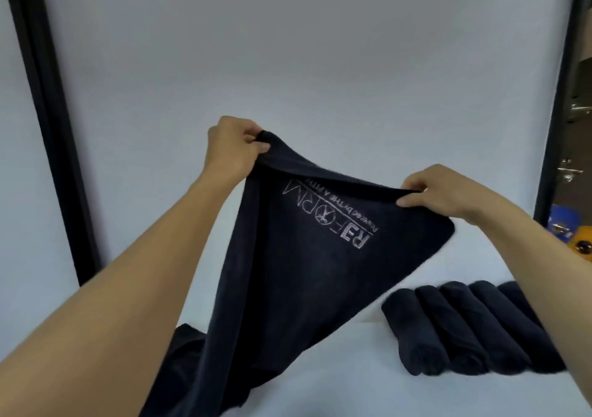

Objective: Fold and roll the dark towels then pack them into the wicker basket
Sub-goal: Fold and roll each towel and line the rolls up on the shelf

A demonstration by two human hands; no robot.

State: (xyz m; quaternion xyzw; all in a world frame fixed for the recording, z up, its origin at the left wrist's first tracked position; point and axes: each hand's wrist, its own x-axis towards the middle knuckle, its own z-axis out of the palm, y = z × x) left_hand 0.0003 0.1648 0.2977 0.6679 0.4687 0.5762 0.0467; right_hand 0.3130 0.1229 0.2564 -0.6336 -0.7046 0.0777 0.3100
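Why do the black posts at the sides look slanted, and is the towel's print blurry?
Head view: the wide-angle lens leans and bows the black post; light is soft and even, with faint shadow beside the rolled towels; the print on the held towel is slightly soft yet legible, upside down.

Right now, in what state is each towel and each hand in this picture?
held towel: unfolded, raised, hanging from its top edge.
rolled towels: rolled, lying side by side on the table.
left hand: pinches the held towel's upper corner.
right hand: pinches its top edge.
dark cloth: loose on the table at lower left, partly hidden.
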